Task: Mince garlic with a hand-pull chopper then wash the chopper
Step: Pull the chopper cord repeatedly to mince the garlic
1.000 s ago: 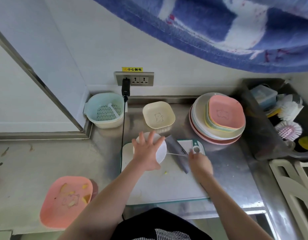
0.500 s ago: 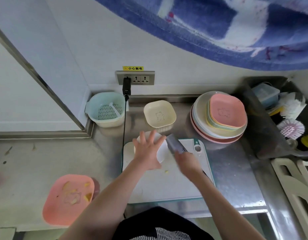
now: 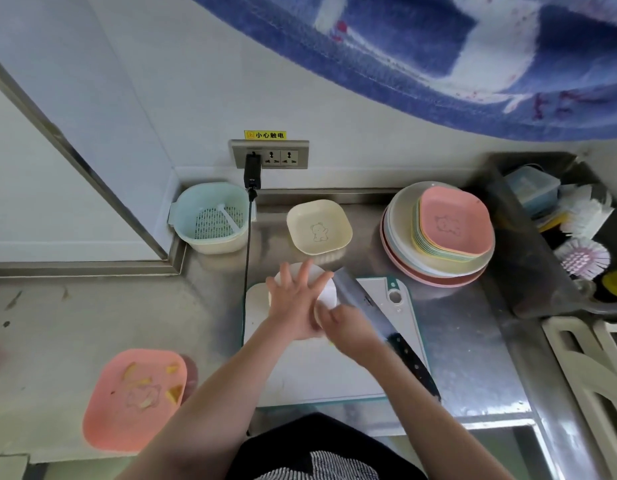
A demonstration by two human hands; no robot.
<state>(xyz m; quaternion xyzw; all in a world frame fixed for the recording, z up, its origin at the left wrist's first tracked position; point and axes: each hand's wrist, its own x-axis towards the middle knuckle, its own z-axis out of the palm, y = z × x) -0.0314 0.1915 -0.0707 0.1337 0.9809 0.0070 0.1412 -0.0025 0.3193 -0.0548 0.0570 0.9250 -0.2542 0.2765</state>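
The white chopper [image 3: 326,292], at the cutting board's [image 3: 400,341] eleven o'clock corner, is being pressed down by the left hand [image 3: 296,303], fingers splayed. The right hand [image 3: 345,322], at its four o'clock, is seemingly pinching the pull handle, though blur leaves this uncertain. The lid should be kept flat and pulls level.

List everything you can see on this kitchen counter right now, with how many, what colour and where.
chopper: one, white, on the board under the left hand
cutting board: one, white, counter centre
knife: one, lying on the board's right side
cream dish: one, behind the board
pink dish: one, front left, food bits inside
basket: one, pale blue, back left
plate stack: pink dish on top, back right
brushes: in the tray, far right
left hand: spread flat on the chopper
right hand: at the chopper's side, blurred
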